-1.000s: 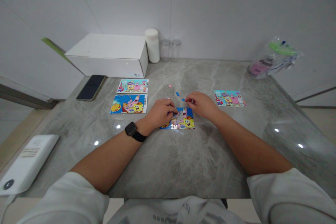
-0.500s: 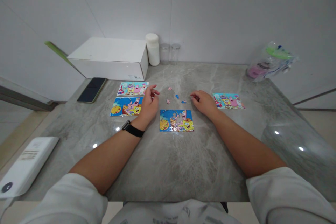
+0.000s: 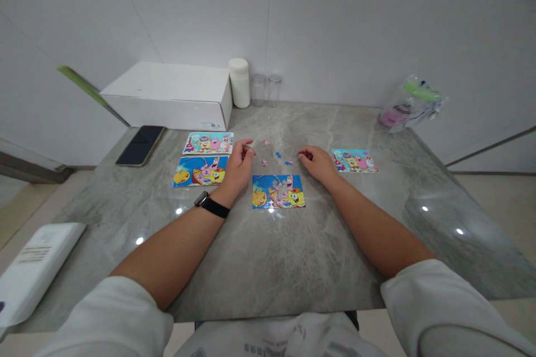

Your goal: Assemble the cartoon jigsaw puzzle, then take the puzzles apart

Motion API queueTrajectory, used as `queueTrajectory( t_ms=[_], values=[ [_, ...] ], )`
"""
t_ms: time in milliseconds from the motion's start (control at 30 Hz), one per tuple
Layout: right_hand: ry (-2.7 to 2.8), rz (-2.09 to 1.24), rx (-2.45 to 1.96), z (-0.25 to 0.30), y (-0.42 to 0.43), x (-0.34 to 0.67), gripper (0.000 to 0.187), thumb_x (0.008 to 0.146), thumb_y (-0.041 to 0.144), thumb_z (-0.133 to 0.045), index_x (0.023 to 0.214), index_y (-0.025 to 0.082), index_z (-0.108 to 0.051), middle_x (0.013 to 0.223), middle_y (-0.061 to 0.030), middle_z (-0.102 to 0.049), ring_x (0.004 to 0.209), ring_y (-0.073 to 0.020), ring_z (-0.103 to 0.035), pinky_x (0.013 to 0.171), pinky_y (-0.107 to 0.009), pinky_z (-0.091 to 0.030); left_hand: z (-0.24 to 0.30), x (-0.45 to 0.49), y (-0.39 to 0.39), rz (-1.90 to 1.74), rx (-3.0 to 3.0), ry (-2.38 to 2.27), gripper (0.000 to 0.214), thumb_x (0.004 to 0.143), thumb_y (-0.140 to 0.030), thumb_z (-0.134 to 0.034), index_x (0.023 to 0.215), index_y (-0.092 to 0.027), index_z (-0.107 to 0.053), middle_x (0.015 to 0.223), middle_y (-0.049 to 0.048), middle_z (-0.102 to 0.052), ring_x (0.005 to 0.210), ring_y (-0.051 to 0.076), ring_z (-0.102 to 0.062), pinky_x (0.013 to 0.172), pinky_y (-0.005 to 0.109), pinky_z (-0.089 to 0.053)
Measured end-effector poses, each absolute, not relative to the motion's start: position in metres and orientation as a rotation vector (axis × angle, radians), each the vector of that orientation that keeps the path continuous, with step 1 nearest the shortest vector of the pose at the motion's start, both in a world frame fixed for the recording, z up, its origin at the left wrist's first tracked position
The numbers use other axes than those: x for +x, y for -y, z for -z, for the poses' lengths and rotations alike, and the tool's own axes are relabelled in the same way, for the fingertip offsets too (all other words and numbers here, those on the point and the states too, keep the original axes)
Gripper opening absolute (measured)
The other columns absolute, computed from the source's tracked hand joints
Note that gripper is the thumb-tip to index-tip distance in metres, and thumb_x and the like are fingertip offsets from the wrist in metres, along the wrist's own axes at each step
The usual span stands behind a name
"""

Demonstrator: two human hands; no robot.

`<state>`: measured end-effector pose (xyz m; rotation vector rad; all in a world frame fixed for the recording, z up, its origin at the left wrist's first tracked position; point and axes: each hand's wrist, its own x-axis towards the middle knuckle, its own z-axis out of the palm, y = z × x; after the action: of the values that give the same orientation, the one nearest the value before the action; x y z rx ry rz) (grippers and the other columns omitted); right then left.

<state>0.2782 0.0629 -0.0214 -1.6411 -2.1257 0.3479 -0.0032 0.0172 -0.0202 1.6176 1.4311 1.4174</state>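
Observation:
A small cartoon jigsaw puzzle [image 3: 260, 185] lies flat in front of me, with gaps in its middle where the grey backing shows. Beyond it several loose pieces are scattered: pink pieces [image 3: 264, 163] on the left and blue pieces [image 3: 278, 155] on the right. My left hand [image 3: 241, 164] rests on its side left of the pieces, holding nothing, fingers loosely bent and apart. It is beside a blue cartoon picture card [image 3: 201, 172]. My right hand [image 3: 318, 162] rests to the right of the pieces, fingers loosely curled, with nothing visible in them.
Another cartoon card [image 3: 208, 143] lies behind the blue one, and a similar picture [image 3: 355, 160] is at right. A phone [image 3: 141, 145], white box [image 3: 167, 111], white bottle [image 3: 240, 83], two glass jars [image 3: 266, 90], bagged item [image 3: 410, 106] and white device [image 3: 39, 268] stand around.
The camera view has shifted slightly, moving the scene a little to the left. My right hand's fingers look slightly more curled. The puzzle and loose pieces stay in place.

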Motion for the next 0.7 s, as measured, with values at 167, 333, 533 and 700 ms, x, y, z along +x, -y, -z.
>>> queueTrajectory(
  t_ms=[167,333,533,700],
  values=[
    [2.11,-0.467,-1.774,0.011,-0.08,0.272,0.023,0.096,0.028,-0.062,0.111,0.02,-0.078,0.107,-0.0076,-0.079,0.094,-0.0206,-0.071,0.084,-0.031,-0.052,0.016,-0.002,-0.015,-1.401,1.582,-1.41,0.026,0.102,-0.025,-0.049,0.126,-0.023,-0.058,0.098,0.0026,-0.067,0.095,0.018,-0.065,0.091,0.034,-0.052],
    [2.288,-0.565,-1.751,-0.006,-0.109,0.244,0.026,0.098,0.03,-0.063,0.116,0.017,-0.077,0.11,-0.0079,-0.08,0.095,-0.0193,-0.071,0.082,-0.027,-0.051,0.02,-0.003,-0.018,-1.409,1.571,-1.401,0.026,0.103,-0.028,-0.049,0.127,-0.023,-0.059,0.096,0.0026,-0.068,0.094,0.018,-0.066,0.091,0.034,-0.053],
    [2.517,-0.49,-1.623,-0.012,-0.135,0.187,0.033,0.099,0.034,-0.067,0.127,0.018,-0.073,0.115,-0.0101,-0.078,0.1,-0.0204,-0.069,0.087,-0.028,-0.048,0.026,-0.004,-0.022,-1.437,1.563,-1.372,0.027,0.104,-0.029,-0.049,0.127,-0.023,-0.06,0.097,0.0027,-0.069,0.093,0.018,-0.066,0.089,0.034,-0.053],
    [2.637,-0.402,-1.59,-0.012,-0.145,0.164,0.021,0.094,0.024,-0.069,0.114,0.019,-0.076,0.114,-0.0114,-0.077,0.101,-0.021,-0.068,0.089,-0.03,-0.047,0.024,-0.004,-0.022,-1.434,1.533,-1.366,0.027,0.104,-0.029,-0.05,0.128,-0.022,-0.06,0.097,0.0032,-0.07,0.095,0.019,-0.066,0.089,0.034,-0.052]
  ],
)
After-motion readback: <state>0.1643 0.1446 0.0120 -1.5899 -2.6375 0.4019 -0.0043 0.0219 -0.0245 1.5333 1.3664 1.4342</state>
